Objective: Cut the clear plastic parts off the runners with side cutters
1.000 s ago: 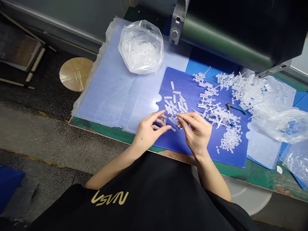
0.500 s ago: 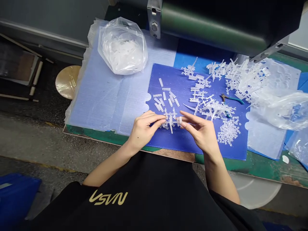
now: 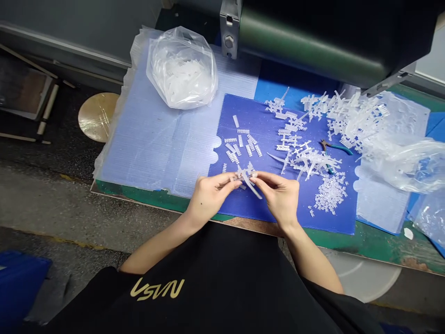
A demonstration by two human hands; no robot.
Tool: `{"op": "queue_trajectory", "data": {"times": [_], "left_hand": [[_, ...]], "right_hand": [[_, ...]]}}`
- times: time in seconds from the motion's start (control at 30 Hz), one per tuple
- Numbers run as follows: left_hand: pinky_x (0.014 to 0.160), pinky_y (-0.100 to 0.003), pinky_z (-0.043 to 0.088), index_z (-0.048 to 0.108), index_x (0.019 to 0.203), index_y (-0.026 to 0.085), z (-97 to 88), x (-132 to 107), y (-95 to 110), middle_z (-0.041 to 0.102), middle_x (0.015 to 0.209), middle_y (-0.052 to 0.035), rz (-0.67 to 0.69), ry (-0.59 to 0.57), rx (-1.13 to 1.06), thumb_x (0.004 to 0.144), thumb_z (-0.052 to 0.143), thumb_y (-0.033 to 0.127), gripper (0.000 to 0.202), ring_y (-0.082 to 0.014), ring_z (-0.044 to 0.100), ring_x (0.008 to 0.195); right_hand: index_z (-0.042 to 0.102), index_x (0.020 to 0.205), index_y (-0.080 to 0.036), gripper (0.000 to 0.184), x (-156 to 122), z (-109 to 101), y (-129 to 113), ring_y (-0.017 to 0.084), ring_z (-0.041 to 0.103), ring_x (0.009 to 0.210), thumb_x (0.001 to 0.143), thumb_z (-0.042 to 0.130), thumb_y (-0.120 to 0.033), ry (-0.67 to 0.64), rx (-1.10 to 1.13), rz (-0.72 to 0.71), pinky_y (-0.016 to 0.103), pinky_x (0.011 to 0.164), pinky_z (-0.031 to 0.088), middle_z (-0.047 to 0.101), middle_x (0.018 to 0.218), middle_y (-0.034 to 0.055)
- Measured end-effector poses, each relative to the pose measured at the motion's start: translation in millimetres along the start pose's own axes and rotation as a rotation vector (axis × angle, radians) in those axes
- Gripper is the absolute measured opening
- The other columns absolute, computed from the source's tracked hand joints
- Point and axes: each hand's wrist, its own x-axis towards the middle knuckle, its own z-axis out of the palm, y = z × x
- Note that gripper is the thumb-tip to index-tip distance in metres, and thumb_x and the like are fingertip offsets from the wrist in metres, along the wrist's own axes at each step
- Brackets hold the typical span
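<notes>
Both my hands pinch one translucent white plastic sprue (image 3: 247, 178) with small parts on its branches, just above the near edge of a dark blue corrugated sheet (image 3: 264, 204). My left hand (image 3: 211, 195) grips its left end with closed fingers. My right hand (image 3: 281, 195) pinches its right side. Several loose small white parts (image 3: 243, 144) lie on the sheet just beyond my fingers. More sprues (image 3: 306, 157) are heaped to the right, with a pile of tiny trimmed bits (image 3: 329, 192) near them.
A clear bag of white parts (image 3: 182, 67) sits at the back left on a pale corrugated sheet (image 3: 153, 139). Green-handled cutters (image 3: 335, 147) lie among the sprues. Clear bags (image 3: 413, 164) are at the right. A dark green machine (image 3: 313, 37) overhangs the back. The table edge (image 3: 139, 195) runs near me.
My hands went from picking among loose parts on the sheet to lifting a sprue between them. Since half a second ago the hands have closed in nearer together and the sprue has tilted.
</notes>
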Motion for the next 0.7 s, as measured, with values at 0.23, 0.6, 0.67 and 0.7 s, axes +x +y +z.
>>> {"op": "queue_trajectory", "data": {"times": [0.23, 0.6, 0.67, 0.7], "left_hand": [[0.104, -0.037, 0.069, 0.083, 0.116, 0.018, -31.1, 15.7, 0.5, 0.085, 0.112, -0.0081, -0.141, -0.032, -0.27, 0.091, 0.083, 0.038, 0.032, -0.0243, 0.083, 0.107], [0.106, -0.036, 0.066, 0.083, 0.108, 0.021, -36.1, 33.1, -21.0, 0.081, 0.122, -0.0084, 0.088, 0.102, -0.209, 0.086, 0.086, 0.035, 0.026, -0.0222, 0.077, 0.119], [0.104, -0.035, 0.066, 0.083, 0.109, 0.022, -41.2, 32.4, -23.0, 0.08, 0.122, -0.0072, 0.14, 0.151, -0.137, 0.092, 0.081, 0.036, 0.023, -0.0202, 0.077, 0.118], [0.103, -0.034, 0.066, 0.082, 0.11, 0.023, -44.1, 31.5, -22.9, 0.081, 0.121, -0.0068, 0.149, 0.165, -0.103, 0.094, 0.079, 0.037, 0.022, -0.0195, 0.077, 0.116]], "right_hand": [[0.084, 0.124, -0.027, 0.034, 24.8, 2.4, 1.8, 0.029, 0.081, 0.114, 0.091, 0.085, -0.038, -0.055, 0.014, -0.003, 0.048, 0.107, 0.066, 0.083, 0.123, 0.004], [0.076, 0.132, -0.021, 0.035, 40.4, 20.0, 0.2, 0.025, 0.081, 0.111, 0.106, 0.065, -0.042, -0.121, -0.107, -0.094, 0.047, 0.105, 0.066, 0.083, 0.121, 0.0116], [0.072, 0.139, -0.025, 0.038, 40.1, 16.8, -4.2, 0.027, 0.071, 0.133, 0.104, 0.067, -0.037, -0.07, -0.207, -0.151, 0.053, 0.12, 0.054, 0.074, 0.142, 0.0113], [0.071, 0.142, -0.026, 0.04, 38.9, 16.1, -7.3, 0.028, 0.063, 0.143, 0.103, 0.069, -0.036, -0.041, -0.277, -0.18, 0.056, 0.126, 0.047, 0.068, 0.152, 0.0107]]}}
